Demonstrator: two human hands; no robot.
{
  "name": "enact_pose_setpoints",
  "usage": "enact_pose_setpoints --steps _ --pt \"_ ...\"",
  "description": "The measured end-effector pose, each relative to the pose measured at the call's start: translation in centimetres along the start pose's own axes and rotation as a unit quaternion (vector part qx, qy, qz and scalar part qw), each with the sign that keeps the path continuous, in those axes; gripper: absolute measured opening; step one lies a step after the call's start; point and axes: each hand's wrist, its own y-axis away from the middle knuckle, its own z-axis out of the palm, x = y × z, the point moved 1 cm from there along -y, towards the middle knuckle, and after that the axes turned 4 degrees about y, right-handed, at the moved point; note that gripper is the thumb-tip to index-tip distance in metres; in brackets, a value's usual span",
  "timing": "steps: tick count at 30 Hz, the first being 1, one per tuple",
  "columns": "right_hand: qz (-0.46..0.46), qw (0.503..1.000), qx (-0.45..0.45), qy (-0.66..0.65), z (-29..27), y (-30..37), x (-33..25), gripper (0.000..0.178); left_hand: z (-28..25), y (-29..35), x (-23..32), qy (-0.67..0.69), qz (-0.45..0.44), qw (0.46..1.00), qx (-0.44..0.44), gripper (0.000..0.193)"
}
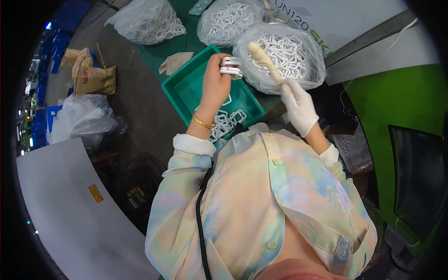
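My bare left hand (216,84) is closed on a small stack of white plastic frames (231,68), held above the far part of a green tray (173,84). My right hand (298,106), in a white glove, grips one end of a long beige rod (263,57) that looks wrapped in cloth or tape. The rod slants up and leftward over an open clear plastic bag (318,77) full of white plastic frames (291,53). In the tray's near end lie several loose white frames (225,123), partly hidden by my left forearm.
Two more clear bags of white frames, a left one (147,23) and a middle one (228,23), stand at the back. A beige cloth (175,62) lies beside the tray. Brown paper sacks (95,74) stand at left. A dark screen (418,182) is set in a green machine panel (373,102) at right.
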Motion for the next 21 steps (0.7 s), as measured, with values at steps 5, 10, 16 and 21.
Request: enact_pose_setpoints --steps 5,10,16,21 --pt "-0.027 0.999 -0.027 0.014 1.9 0.7 -2.1 0.020 2.8 0.0 1.9 -0.190 0.188 0.963 0.039 0.026" --pt "0.002 0.999 0.035 -0.010 1.4 0.9 0.7 0.020 3.6 0.4 4.5 0.033 0.086 0.993 0.069 0.030" --pt "0.000 0.992 0.047 -0.116 0.2 0.0 -2.1 0.019 4.7 0.9 5.3 -0.161 0.257 0.951 0.055 0.027" --pt "-0.030 0.998 0.015 -0.061 0.2 1.5 -3.1 0.019 4.8 0.9 5.5 -0.214 0.279 0.932 0.091 0.023"
